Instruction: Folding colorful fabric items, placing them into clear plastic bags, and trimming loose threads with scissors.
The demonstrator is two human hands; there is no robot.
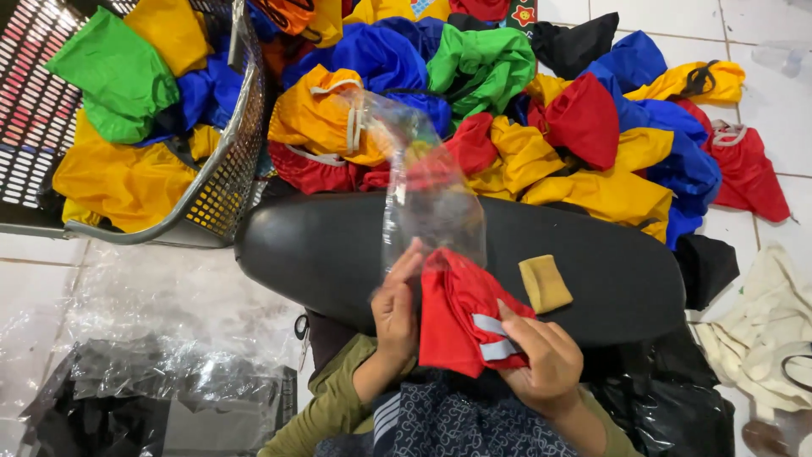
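Head view, looking down. The left hand (394, 311) pinches the lower edge of a clear plastic bag (427, 182), which stands up and away from the person over a black padded worktop (338, 245). The right hand (541, 360) is closed around a folded red garment (457, 309) with grey reflective strips, gripping it from below; the garment's upper end sits at, and seemingly just inside, the mouth of the clear plastic bag, while most of the cloth lies outside it. A small tan pad (544, 283) lies on the worktop just beside the red garment, touching neither hand.

Beyond the worktop, a loose heap of garments (575, 144) in yellow, blue, red, green and black spreads over the tiled floor (761, 25); none in this heap appears bagged. A mesh basket (228, 161) at upper left holds further green, yellow and blue pieces; whether these are wrapped cannot be told. Crumpled clear plastic sheeting (161, 296) lies on the floor at lower left, and a cream cloth (761, 330) lies at right.

Judged from the layout, bagging of this one piece is at its start and the greater part of the heap remains unpacked
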